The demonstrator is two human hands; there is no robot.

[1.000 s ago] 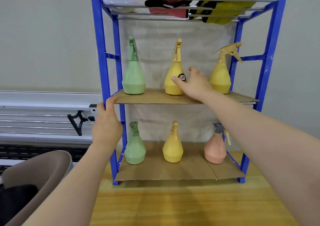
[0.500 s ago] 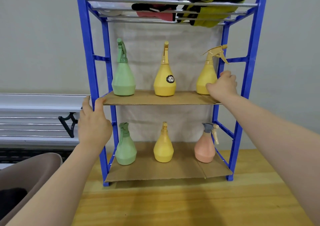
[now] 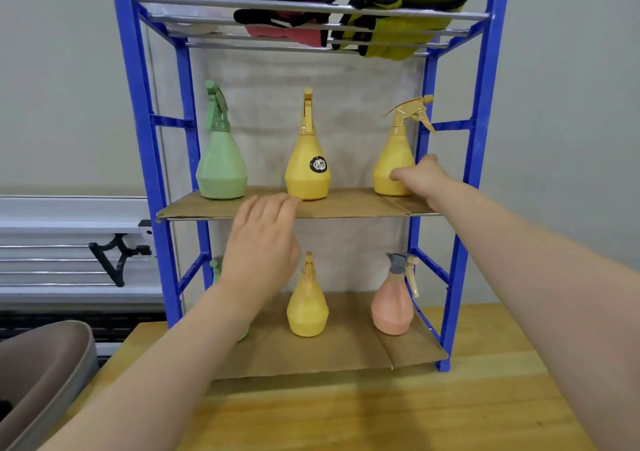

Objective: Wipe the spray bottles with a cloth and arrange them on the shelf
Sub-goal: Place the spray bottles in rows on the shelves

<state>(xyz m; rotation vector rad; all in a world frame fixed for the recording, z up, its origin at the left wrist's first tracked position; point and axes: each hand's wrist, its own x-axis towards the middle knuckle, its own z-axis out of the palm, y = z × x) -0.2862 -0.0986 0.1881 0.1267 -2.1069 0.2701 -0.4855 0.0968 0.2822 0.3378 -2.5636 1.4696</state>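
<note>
Tipping is the chief risk here. On the blue shelf [image 3: 457, 243], the right hand [image 3: 420, 179] grasps the yellow spray bottle [image 3: 393, 160] low on its body, thumb across the front and fingers wrapped behind, at the right end of the cardboard-lined middle tier [image 3: 346, 206], close to the right rear post. Its trigger head points right, close to that post, so a careless turn or lift could, I judge, catch the nozzle on the frame and topple the bottle off the tier's right edge.

The left hand [image 3: 263, 239] is released, fingers spread and relaxed, fingertips at the front edge of the middle tier, just below the labelled yellow bottle [image 3: 308, 170] at its centre. A forward nudge could knock that bottle, or shift the loose-looking cardboard under all three.

The green bottle [image 3: 221, 163] stands at the tier's left end; three more bottles stand on the bottom tier, one largely hidden behind the left arm. Neither hand holds a cloth, so wiping may be skipped.
</note>
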